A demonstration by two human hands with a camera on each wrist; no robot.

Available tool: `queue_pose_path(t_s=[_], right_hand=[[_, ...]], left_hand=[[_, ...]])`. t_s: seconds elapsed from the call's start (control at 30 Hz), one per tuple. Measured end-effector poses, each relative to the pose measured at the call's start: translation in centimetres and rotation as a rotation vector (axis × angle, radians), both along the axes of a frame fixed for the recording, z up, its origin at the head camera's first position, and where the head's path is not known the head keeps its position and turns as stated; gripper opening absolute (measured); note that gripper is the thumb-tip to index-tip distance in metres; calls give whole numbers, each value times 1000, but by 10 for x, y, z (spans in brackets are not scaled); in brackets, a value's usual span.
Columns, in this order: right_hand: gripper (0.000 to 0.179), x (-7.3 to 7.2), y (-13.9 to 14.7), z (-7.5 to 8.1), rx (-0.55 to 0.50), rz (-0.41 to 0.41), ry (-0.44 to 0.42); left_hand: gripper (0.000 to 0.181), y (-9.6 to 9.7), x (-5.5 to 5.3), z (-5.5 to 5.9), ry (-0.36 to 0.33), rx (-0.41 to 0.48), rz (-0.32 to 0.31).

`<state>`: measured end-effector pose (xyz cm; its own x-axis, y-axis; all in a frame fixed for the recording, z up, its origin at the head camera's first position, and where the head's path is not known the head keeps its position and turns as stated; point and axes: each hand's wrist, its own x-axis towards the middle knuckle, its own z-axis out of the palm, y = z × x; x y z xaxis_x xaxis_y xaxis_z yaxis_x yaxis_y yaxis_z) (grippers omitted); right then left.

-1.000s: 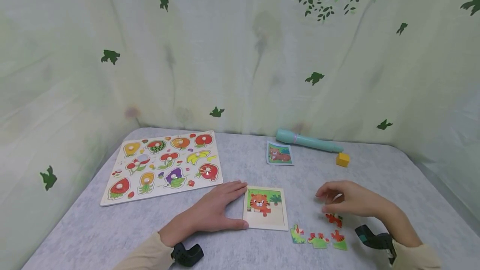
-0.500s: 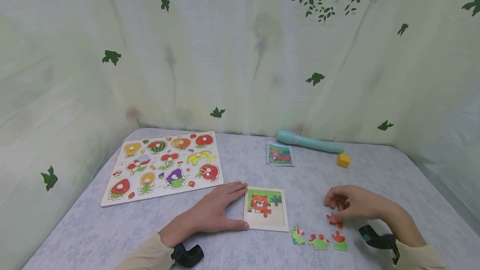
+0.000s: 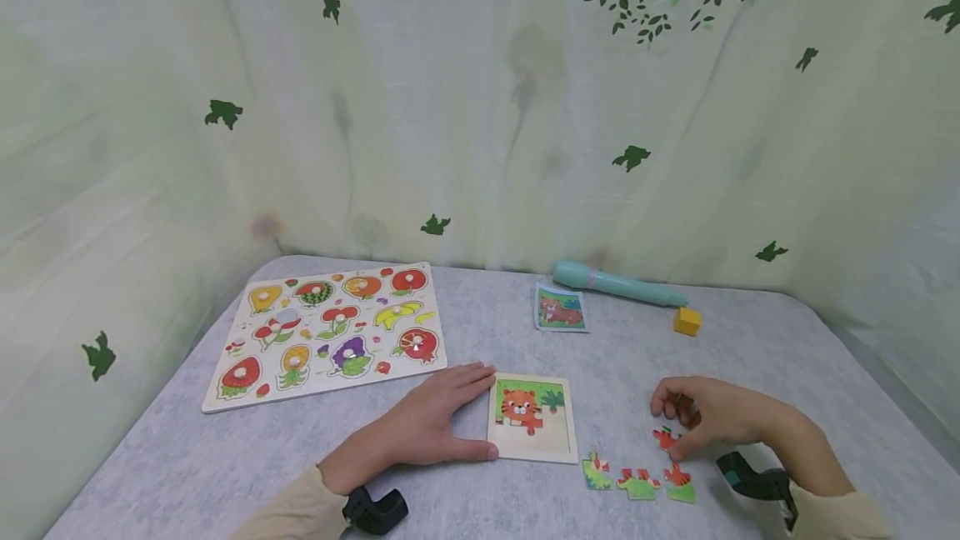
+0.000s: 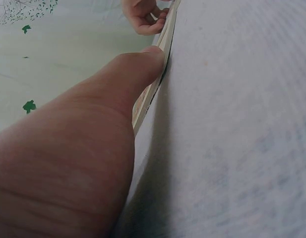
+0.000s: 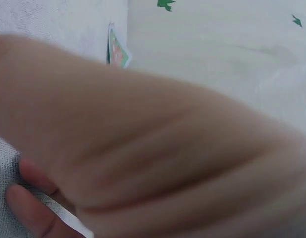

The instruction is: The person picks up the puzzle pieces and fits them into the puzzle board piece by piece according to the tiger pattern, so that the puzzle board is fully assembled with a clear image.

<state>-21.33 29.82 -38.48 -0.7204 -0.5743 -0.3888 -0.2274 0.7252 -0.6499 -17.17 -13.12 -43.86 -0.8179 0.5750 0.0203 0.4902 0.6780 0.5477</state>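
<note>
My left hand (image 3: 442, 415) lies beside a small wooden puzzle tray (image 3: 531, 452), its fingers extended. The fingertips touch the tray's upper left corner and the thumb its lower left edge. A partly assembled tiger picture (image 3: 521, 407) sits in the tray's upper part. At the right, my right hand (image 3: 712, 415) has its fingers curled and its thumb on a red-orange puzzle piece (image 3: 663, 437), holding it close to the table. Three loose pieces lie in front: a left one (image 3: 597, 471), a middle one (image 3: 638, 484) and a right one (image 3: 679, 482). My right fingertips' contact is partly hidden.
A large fruit puzzle board (image 3: 326, 332) lies at the left. Behind the tray are a small picture card (image 3: 561, 309), a teal microphone-shaped object (image 3: 618, 283) and a yellow cube (image 3: 687, 321). A leaf-printed curtain (image 3: 480, 107) hangs behind the table.
My right hand has moved right and down to the red-orange piece, which has shifted and turned slightly under the thumb. My left hand stays at the tray.
</note>
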Motion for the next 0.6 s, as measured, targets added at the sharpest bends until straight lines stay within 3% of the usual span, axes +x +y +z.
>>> queue_pose_path(t_s=[0.43, 0.6], right_hand=[[34, 0, -1, 1, 5, -20, 48], [28, -2, -3, -2, 22, -30, 103]], left_hand=[[94, 0, 1, 1, -1, -5, 0], [94, 0, 1, 1, -5, -2, -1]])
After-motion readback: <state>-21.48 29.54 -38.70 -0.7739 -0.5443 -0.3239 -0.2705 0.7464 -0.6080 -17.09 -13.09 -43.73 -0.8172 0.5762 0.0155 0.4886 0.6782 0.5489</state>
